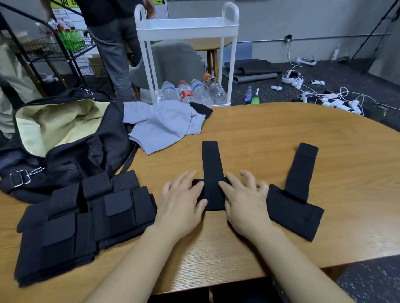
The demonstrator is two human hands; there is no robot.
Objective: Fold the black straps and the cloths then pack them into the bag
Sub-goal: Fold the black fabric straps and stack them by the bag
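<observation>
A black strap (211, 164) lies on the wooden table (287, 131) in front of me, its long tail pointing away. My left hand (182, 204) and my right hand (244, 202) press flat on the two sides of its wide near end, fingers straight. A second black strap (294, 192) lies to the right, untouched. A stack of folded black padded pieces (80, 221) sits at the left. The black bag (70, 136) stands open at the far left, showing a cream lining. A grey cloth (164, 125) lies crumpled beside it, with a black cloth (202, 109) behind.
A white trolley (185, 29) with several water bottles on its lower shelf stands beyond the table. Two people stand at the back left near a black wire rack (52, 48). Cables and devices litter the floor at the right.
</observation>
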